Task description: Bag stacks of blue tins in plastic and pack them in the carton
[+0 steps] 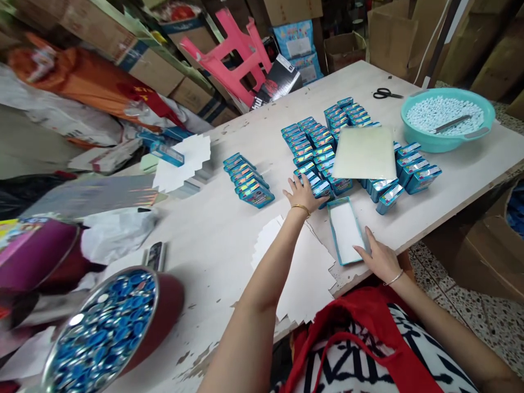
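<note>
Your left hand point(303, 195) is spread, unclenched, at the near edge of the small blue boxes point(303, 159); their tight upright rows presumably stop them toppling; your right hand point(381, 256) is loose, grasping nothing visible, thumb at the right edge of the shallow tray point(334, 234), perhaps to steady it; the tray lies between your hands, near the boxes, likely for short reach.
</note>
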`<action>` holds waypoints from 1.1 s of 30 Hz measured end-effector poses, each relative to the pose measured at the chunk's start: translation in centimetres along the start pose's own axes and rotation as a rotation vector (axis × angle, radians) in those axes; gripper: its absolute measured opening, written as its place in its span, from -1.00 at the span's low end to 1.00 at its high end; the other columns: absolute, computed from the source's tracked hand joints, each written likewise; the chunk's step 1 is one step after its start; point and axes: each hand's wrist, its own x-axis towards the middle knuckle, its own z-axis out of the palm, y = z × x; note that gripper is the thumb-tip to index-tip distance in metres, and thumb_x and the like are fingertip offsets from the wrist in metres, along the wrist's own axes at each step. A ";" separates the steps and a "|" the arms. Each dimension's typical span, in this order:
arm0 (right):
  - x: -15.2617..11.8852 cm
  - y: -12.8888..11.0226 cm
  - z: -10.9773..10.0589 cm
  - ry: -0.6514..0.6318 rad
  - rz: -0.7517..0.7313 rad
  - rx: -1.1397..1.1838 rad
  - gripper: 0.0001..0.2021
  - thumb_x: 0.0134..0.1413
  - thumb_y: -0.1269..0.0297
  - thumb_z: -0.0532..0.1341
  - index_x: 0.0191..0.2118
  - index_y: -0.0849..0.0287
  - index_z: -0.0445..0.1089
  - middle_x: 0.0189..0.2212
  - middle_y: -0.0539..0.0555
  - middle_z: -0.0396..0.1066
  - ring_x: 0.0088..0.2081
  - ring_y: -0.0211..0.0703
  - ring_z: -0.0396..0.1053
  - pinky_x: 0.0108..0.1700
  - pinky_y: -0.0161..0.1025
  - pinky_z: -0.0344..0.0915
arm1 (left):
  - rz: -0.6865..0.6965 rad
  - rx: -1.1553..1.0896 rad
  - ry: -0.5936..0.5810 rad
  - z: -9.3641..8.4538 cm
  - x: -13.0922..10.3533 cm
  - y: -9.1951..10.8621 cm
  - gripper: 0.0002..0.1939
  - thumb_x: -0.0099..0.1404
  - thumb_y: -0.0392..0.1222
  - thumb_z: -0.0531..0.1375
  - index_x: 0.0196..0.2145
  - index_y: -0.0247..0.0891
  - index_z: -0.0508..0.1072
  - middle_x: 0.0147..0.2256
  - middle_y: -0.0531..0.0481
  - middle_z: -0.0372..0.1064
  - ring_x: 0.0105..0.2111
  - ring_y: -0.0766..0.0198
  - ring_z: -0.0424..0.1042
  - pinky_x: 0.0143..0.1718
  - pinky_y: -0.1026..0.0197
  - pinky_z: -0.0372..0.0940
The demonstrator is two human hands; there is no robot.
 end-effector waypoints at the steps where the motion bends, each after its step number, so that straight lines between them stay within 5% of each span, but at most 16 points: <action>1: 0.2 -0.1 0.1 0.017 -0.011 0.005 -0.25 0.30 -0.16 -0.09 0.42 0.21 -0.22 -0.05 0.28 0.49 -0.10 0.13 0.48 -0.15 -0.13 0.31 | -0.005 0.023 0.001 -0.1 -0.3 0.2 0.23 0.02 0.38 0.20 0.39 -0.35 -0.25 0.39 -0.40 -0.36 0.38 -0.29 -0.39 0.23 -0.42 -0.11; 6: 1.6 -0.7 0.2 -0.014 -0.049 -0.031 -0.26 0.30 -0.09 -0.05 0.42 0.22 -0.24 -0.08 0.24 0.50 -0.11 0.08 0.48 -0.16 -0.16 0.30 | 0.021 0.001 -0.035 -1.2 0.4 0.3 0.31 -0.15 0.18 0.38 0.39 -0.24 -0.22 0.27 -0.42 -0.04 0.25 -0.31 0.03 0.13 -0.23 0.16; 9: 2.0 -1.1 0.1 -0.048 -0.045 -0.096 -0.31 0.29 0.08 -0.02 0.42 0.23 -0.25 -0.16 0.23 0.53 -0.15 0.07 0.49 -0.18 -0.16 0.31 | 0.064 -0.097 -0.028 -1.4 1.3 -0.8 0.36 -0.21 0.10 0.42 0.39 -0.21 -0.24 0.20 -0.38 0.04 0.19 -0.32 0.11 0.12 -0.17 0.17; 13: 2.1 -1.2 0.3 -0.094 -0.058 -0.146 -0.30 0.24 0.30 -0.03 0.42 0.21 -0.31 -0.22 0.20 0.53 -0.21 0.03 0.50 -0.19 -0.16 0.31 | 0.065 -0.314 0.160 -1.7 -0.6 -3.5 0.36 -0.19 0.08 0.44 0.40 -0.24 -0.25 0.14 -0.32 0.13 0.17 -0.27 0.16 0.18 -0.19 0.12; 16: 2.1 -1.2 0.4 -0.090 -0.073 -0.152 -0.29 0.20 0.37 -0.04 0.42 0.23 -0.32 -0.22 0.22 0.53 -0.21 0.04 0.50 -0.19 -0.15 0.32 | 0.239 -0.495 0.300 -1.9 -4.1 -5.1 0.41 -0.18 0.14 0.43 0.40 -0.20 -0.35 0.22 -0.28 0.03 0.23 -0.21 0.08 0.25 -0.17 0.04; 20: 2.1 -1.4 0.5 -0.094 -0.070 -0.142 -0.27 0.20 0.38 -0.04 0.42 0.30 -0.38 -0.22 0.25 0.52 -0.19 0.06 0.50 -0.16 -0.13 0.32 | 0.507 -0.639 0.122 -1.4 -8.5 -4.2 0.43 -0.16 0.19 0.42 0.39 -0.17 -0.41 0.24 -0.25 0.02 0.22 -0.10 0.15 0.23 -0.05 0.11; 24: 1.7 -1.5 0.6 -0.105 -0.098 -0.126 -0.26 0.20 0.38 -0.04 0.42 0.28 -0.38 -0.21 0.24 0.52 -0.18 0.06 0.50 -0.15 -0.13 0.31 | 0.537 -0.332 -0.014 -0.5 -10.4 -0.7 0.32 -0.19 0.09 0.43 0.39 -0.27 -0.15 0.14 -0.31 0.14 0.13 -0.21 0.20 0.15 -0.13 0.15; 29: 1.5 -1.3 0.8 -0.080 -0.116 -0.131 -0.31 0.22 0.39 -0.06 0.42 0.28 -0.29 -0.24 0.22 0.54 -0.21 0.04 0.50 -0.19 -0.16 0.30 | 0.457 -0.001 -0.018 -0.5 -10.0 2.0 0.17 -0.12 0.04 0.39 0.37 -0.23 -0.03 0.19 -0.37 0.09 0.13 -0.29 0.17 0.12 -0.21 0.12; 33: 2.0 -1.2 1.0 -0.079 -0.119 -0.164 -0.36 0.25 0.36 -0.06 0.42 0.25 -0.21 -0.28 0.21 0.54 -0.27 0.00 0.50 -0.23 -0.20 0.29 | 0.538 -0.075 -0.095 -1.2 -7.4 0.5 0.25 -0.08 0.23 0.37 0.40 -0.17 -0.18 0.36 -0.36 -0.18 0.32 -0.34 -0.13 0.23 -0.30 -0.10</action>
